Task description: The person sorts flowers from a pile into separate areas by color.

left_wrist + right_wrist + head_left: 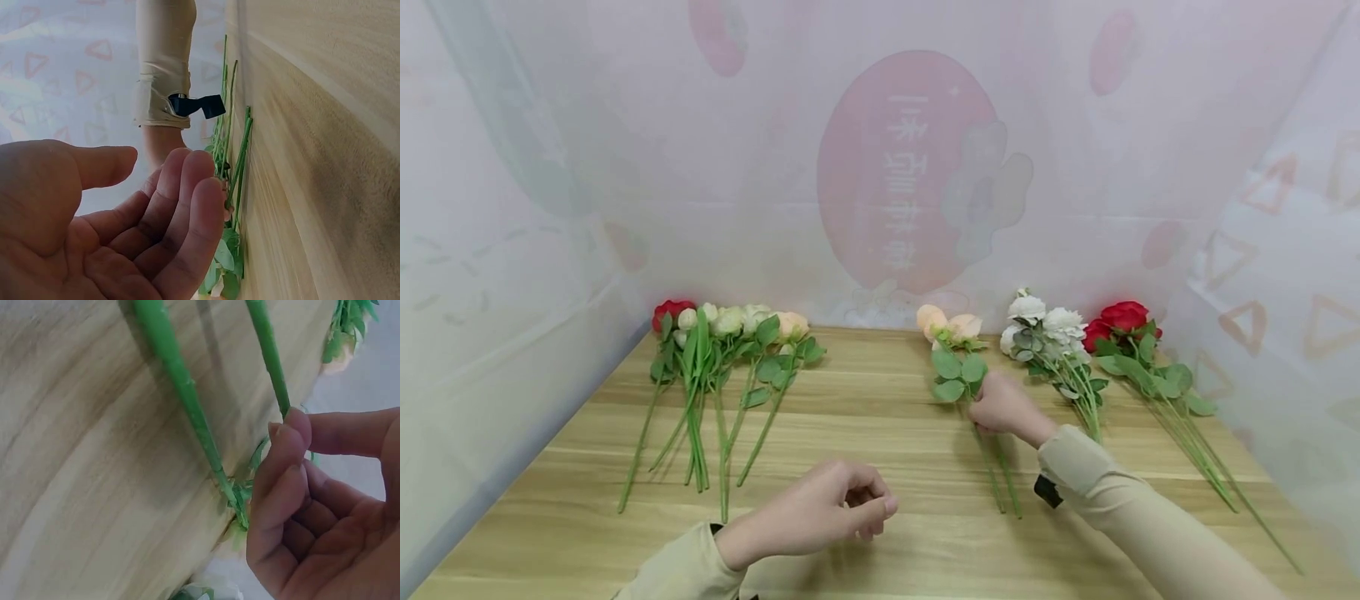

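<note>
Two green stems point(270, 356) bearing peach flowers point(932, 319) are positioned right of centre at the wooden table point(872, 408), blooms toward the back curtain point(760, 242). I read the right hand point(1009, 408) as pinching one stem between thumb and fingertips; the other runs beside it. My left hand point(812, 510) is released, fingers loosely bent, nearer the camera. White flowers point(1063, 327) lie just right.

The stems point(270, 356) look like smooth plastic with small bumps, the petals point(964, 326) like matt cloth. The desk point(865, 417) looks like smooth, grained wood; the sleeve point(1150, 521) is matt cloth.
</note>
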Motion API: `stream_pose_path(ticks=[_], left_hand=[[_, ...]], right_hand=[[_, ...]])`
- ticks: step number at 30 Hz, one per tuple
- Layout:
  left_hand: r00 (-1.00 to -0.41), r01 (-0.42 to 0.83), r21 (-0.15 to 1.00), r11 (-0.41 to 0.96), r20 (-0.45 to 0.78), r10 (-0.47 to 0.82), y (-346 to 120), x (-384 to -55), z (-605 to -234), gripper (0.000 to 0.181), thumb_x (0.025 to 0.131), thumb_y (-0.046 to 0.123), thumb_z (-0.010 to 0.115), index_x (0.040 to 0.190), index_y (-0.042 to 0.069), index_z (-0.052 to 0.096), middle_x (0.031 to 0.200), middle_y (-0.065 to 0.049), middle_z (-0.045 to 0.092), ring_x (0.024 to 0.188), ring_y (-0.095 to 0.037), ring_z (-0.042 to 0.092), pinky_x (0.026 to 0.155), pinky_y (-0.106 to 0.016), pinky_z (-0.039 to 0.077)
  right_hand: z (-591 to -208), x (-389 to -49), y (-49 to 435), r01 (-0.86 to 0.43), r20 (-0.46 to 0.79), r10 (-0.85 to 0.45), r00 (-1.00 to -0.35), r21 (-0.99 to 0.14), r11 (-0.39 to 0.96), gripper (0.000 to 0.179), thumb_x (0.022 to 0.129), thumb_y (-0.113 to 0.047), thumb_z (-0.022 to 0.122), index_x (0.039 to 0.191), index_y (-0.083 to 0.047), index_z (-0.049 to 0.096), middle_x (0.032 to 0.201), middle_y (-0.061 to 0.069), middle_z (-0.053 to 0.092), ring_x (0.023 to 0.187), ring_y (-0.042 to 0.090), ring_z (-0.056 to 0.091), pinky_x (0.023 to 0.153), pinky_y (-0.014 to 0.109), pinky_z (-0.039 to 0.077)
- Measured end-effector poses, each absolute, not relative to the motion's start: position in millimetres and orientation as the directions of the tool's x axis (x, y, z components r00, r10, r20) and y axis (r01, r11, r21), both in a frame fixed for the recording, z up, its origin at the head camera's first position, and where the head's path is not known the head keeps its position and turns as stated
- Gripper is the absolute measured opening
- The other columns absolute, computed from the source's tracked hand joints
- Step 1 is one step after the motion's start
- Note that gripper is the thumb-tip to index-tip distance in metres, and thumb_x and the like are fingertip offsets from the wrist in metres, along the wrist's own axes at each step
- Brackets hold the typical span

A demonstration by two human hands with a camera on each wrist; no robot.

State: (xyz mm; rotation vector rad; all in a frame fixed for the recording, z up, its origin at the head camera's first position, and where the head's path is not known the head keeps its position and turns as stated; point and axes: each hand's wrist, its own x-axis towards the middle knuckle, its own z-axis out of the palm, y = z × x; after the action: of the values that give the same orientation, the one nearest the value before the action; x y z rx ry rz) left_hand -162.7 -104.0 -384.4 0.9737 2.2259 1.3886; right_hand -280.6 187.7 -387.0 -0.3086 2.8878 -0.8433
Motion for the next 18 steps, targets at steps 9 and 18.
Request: stream_pose_path(ticks=[9,18], left_hand=[[-0.7,0.389,0.868,0.308,0.061,0.712,-107,-165,-387,0.021,0.101,0.026,0.059,0.087,0.016,0.07,0.073,0.002,0.066,0.065,-0.011,0.063,0.055,-0.024,0.047],[-0.693,0.388,0.867,0.313,0.05,0.719,-110,-166,-383,0.021,0.101,0.025,0.059,0.086,0.014,0.069,0.073,0.001,0.066,0.066,-0.012,0.064,0.056,-0.025,0.05]], right_hand=[[-393,-288,181,-0.107,-0.06,-0.141,-0.988,-0.383,0.917,0.028,0.071,0.0,0.054,0.048,-0.014,0.046,0.042,-0.002,0.045,0.035,0.011,0.035,0.038,0.025,0.025],[-397,-292,177,-0.105,-0.029,-0.113,-0.993,-0.193,0.976,0.019,0.075,-0.006,0.058,0.06,-0.013,0.049,0.06,0.005,0.05,0.049,0.018,0.043,0.042,0.032,0.033]])
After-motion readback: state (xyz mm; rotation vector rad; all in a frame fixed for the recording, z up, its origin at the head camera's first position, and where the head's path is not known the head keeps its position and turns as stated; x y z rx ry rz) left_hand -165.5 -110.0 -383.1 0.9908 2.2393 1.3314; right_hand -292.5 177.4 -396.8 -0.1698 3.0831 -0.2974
